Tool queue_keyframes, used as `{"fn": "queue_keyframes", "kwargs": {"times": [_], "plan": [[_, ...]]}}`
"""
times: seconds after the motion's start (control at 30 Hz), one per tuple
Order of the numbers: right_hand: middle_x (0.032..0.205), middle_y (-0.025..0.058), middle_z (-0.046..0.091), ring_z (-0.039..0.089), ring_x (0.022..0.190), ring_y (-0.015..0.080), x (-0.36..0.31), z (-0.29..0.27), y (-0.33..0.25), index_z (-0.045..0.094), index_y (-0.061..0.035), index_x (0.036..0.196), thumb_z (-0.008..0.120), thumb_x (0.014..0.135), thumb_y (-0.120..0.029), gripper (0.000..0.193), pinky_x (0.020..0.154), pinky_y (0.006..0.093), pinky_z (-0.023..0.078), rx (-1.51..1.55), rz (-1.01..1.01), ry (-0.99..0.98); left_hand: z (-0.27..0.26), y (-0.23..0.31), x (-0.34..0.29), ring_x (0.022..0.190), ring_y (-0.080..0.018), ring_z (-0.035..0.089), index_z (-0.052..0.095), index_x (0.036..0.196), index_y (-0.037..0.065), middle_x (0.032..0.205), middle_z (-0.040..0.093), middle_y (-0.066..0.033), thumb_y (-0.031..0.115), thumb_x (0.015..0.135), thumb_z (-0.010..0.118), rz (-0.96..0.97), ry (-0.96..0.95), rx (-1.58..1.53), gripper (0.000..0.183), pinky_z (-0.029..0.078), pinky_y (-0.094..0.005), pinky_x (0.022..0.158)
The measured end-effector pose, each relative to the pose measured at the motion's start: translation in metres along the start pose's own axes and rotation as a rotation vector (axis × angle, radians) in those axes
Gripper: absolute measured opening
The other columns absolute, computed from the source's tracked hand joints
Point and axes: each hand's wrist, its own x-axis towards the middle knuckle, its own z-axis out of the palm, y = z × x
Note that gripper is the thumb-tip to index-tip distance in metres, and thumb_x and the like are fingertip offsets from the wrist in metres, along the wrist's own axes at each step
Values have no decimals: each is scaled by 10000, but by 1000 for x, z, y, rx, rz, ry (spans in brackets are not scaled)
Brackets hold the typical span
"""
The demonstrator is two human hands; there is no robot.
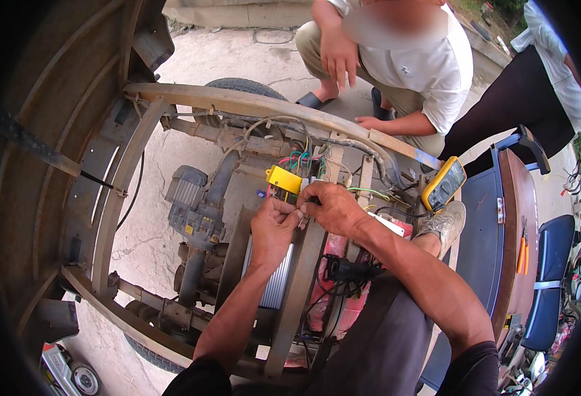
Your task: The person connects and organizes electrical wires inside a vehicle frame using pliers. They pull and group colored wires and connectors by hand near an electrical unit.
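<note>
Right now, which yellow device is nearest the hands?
The small yellow box, just beyond the left hand; the yellow multimeter rests farther right, near the shoe.

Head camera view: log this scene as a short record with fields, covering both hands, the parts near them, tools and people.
Left hand: fingers closed, tips meeting the right hand's
Right hand: fingers closed; anything pinched is too small to tell
Nearest part: yellow box, just beyond the fingertips
Wiring: coloured wires beyond the box
Below hands: silver finned unit
Tools: yellow-edged meter at right; orange-handled tool on brown panel
People: co-worker crouching opposite; another partly visible, upper right
</note>
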Motion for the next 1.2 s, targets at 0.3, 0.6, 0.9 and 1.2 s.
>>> {"fn": "queue_keyframes", "kwargs": {"times": [0.3,0.6,0.9,1.2], "plan": [[996,194,670,651,953,390,-1,2,-2,673,-44,909,572,848,-195,191,853,457,506,-85,-30,0,-3,-3,0,710,-114,659,534,890,-24,807,673,-98,-60,896,666,26,-17,0,137,538,-240,642],[1059,199,645,629,1016,393,0,8,-4,647,-26,976,534,878,-221,246,904,463,490,-93,-23,0,-5,-4,0,736,-111,671,553,903,-29,820,681,-96,-39,889,685,52,30,55,133,540,-232,652],[1076,215,638,614,1031,414,0,8,-9,634,-10,1004,510,903,-243,282,918,472,479,-67,-1,-8,-6,5,-19,824,-176,676,603,939,-35,975,666,-112,-38,871,685,227,-6,341,106,561,-280,712],[1075,204,638,619,1018,406,-1,6,-8,632,-18,1019,538,904,-214,245,907,460,488,-64,-18,-17,-42,44,-12,969,-335,640,660,1056,10,1087,615,-144,14,908,607,537,-190,776,157,528,-384,849]]}}
